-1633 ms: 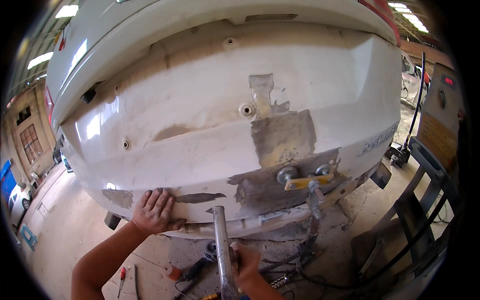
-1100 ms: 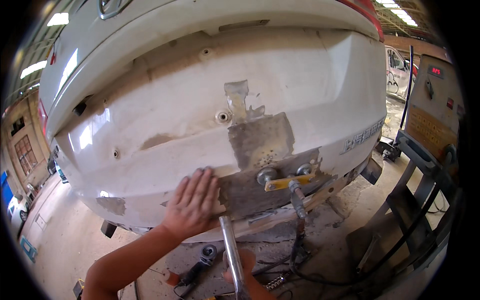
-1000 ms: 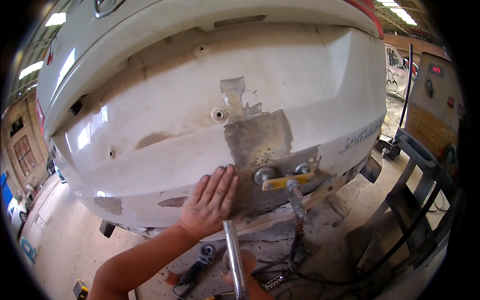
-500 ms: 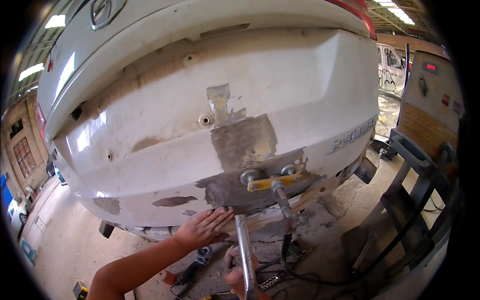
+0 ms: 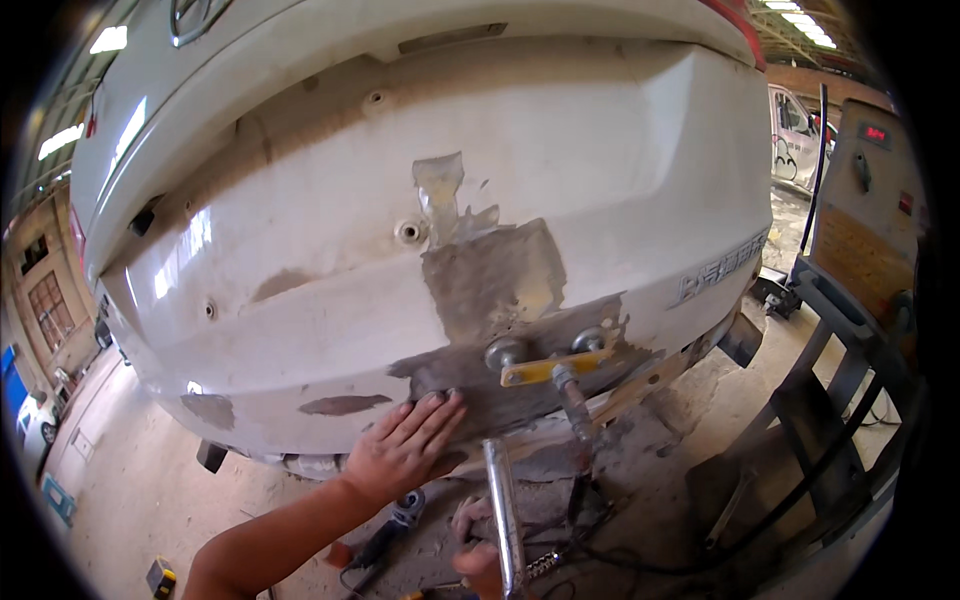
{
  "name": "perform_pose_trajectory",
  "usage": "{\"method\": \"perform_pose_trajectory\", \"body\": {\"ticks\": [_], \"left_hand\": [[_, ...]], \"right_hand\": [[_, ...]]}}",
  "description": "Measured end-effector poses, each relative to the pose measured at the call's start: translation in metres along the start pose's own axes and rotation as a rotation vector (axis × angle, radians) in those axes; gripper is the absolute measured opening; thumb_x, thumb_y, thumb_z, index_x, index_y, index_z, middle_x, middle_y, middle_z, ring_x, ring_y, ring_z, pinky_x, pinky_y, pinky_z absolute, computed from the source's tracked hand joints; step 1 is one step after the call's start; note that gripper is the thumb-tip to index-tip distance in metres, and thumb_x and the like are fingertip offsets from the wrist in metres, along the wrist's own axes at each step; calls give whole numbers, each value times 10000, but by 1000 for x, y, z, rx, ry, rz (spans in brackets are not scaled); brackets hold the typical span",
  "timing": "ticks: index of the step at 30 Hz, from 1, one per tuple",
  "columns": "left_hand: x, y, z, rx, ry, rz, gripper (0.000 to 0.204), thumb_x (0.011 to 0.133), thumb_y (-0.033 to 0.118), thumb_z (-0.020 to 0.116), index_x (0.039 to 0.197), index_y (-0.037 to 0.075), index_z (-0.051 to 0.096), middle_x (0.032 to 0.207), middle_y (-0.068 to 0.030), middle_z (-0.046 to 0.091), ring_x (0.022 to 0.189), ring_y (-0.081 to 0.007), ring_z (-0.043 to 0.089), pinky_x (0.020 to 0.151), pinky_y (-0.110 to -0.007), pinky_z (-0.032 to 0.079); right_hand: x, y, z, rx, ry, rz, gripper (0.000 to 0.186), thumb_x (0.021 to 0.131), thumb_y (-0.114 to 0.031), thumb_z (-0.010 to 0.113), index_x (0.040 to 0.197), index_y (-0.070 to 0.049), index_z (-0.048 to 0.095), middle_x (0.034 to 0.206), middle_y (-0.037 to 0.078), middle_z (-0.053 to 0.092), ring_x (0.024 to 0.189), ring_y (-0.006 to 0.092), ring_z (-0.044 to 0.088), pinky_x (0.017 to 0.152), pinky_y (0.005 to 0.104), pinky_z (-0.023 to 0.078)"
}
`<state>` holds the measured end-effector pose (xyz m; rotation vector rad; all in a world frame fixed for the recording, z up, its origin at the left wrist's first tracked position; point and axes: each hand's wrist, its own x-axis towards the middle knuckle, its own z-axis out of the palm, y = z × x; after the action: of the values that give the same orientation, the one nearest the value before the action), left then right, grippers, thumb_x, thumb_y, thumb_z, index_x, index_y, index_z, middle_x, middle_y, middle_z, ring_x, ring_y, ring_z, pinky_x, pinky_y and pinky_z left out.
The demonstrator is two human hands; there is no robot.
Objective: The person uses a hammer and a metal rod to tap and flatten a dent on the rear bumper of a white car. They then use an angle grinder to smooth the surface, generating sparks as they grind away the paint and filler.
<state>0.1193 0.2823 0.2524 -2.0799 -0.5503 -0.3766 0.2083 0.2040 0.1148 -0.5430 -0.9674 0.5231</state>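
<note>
A white car's tailgate (image 5: 590, 150) fills the middle, its paint sanded to a grey-brown bare patch (image 5: 490, 285). My left hand (image 5: 408, 440) lies flat on the panel's lower part, fingers extended, fingertips on the left of the lower bare metal (image 5: 450, 372). Below it, my right hand (image 5: 476, 545) is closed around a shiny metal bar (image 5: 503, 510) that stands nearly upright before the lower edge; the bar hides part of this hand. Right of my left hand, a dent-pulling head with a yellow crosspiece (image 5: 545, 373) and two round pads rests against the bare metal, a cable hanging from its handle (image 5: 575, 408).
On the right stands a machine cabinet (image 5: 860, 215) with a red display on a dark cart, a black cable (image 5: 790, 510) running from it. A grinder (image 5: 395, 525), a wrench (image 5: 732, 508) and a yellow-black tool (image 5: 160, 577) lie on the concrete floor.
My left hand has slid slightly up the panel, its fingertips now farther onto the bare metal. The metal bar appears slightly lower and farther right. The view has shifted a little.
</note>
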Motion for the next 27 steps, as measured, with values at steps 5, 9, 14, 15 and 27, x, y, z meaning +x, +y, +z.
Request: {"method": "perform_pose_trajectory", "body": {"ticks": [5, 9, 14, 15, 27], "left_hand": [[11, 9, -24, -163, -135, -78, 669, 778, 480, 563, 1297, 72, 456, 1403, -50, 373, 1295, -187, 339, 1060, -336, 256], [-3, 17, -19, -174, -187, -61, 681, 750, 440, 589, 1270, 19, 466, 1380, -112, 390, 1280, -230, 363, 1049, -370, 281], [-7, 22, -37, -217, -150, -169, 544, 746, 335, 637, 1186, 38, 524, 1246, -137, 492, 1136, -244, 488, 916, -375, 388], [-2, 19, -43, -324, -108, -281, 468, 754, 301, 644, 1136, 47, 557, 1158, -139, 552, 1044, -232, 550, 843, -362, 430], [35, 25, -30, -758, 78, -933, 197, 778, 239, 671, 661, 84, 636, 461, -75, 520, 408, -261, 526, 405, -348, 393]], "right_hand": [[-5, 1, 1, 44, -37, 57, 506, 849, -535, 496, 811, -40, 398, 628, 30, 377, 551, 133, 395, 502, 248, 318], [-6, -2, 3, 54, -22, 22, 555, 839, -601, 451, 859, -48, 414, 641, 29, 372, 549, 129, 386, 497, 242, 314], [-7, -10, 3, 32, 12, 48, 625, 805, -665, 440, 944, -56, 424, 629, 24, 377, 538, 124, 386, 480, 240, 315], [-11, -1, -2, 79, -32, 46, 633, 799, -671, 444, 945, -55, 424, 623, 23, 378, 533, 123, 386, 476, 241, 315], [-1, -18, 1, -10, 89, 128, 507, 792, -527, 489, 729, -35, 382, 550, 26, 341, 485, 142, 379, 448, 258, 284]]}}
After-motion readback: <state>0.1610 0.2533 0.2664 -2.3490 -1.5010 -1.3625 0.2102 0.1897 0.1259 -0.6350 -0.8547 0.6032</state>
